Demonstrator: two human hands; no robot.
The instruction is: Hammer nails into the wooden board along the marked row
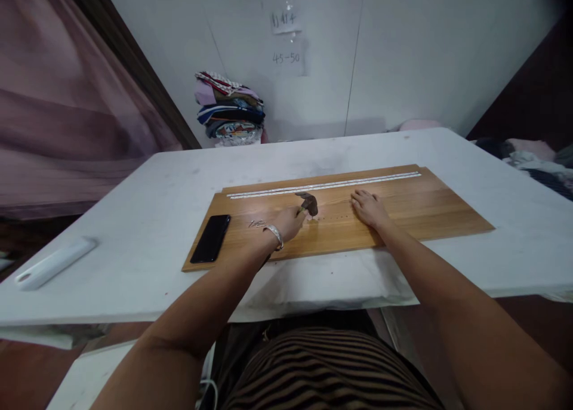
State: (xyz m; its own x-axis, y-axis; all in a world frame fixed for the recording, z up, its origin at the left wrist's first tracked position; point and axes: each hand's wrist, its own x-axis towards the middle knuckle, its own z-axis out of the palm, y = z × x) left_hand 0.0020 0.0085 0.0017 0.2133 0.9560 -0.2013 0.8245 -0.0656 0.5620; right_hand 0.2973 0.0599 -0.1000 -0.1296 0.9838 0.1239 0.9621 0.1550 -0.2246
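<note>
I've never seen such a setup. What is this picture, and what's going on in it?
No machine here: these are a person's two bare hands. The one picture comes from a camera worn on that person's head, looking forward and down. On the white table lies a wooden board; on it are a black phone, some thin nail-like pieces and long pale strips near the far edge. The left hand grips a hammer, its head by a row of small dots on the board. The right hand lies on the board, apparently holding nothing.
</note>
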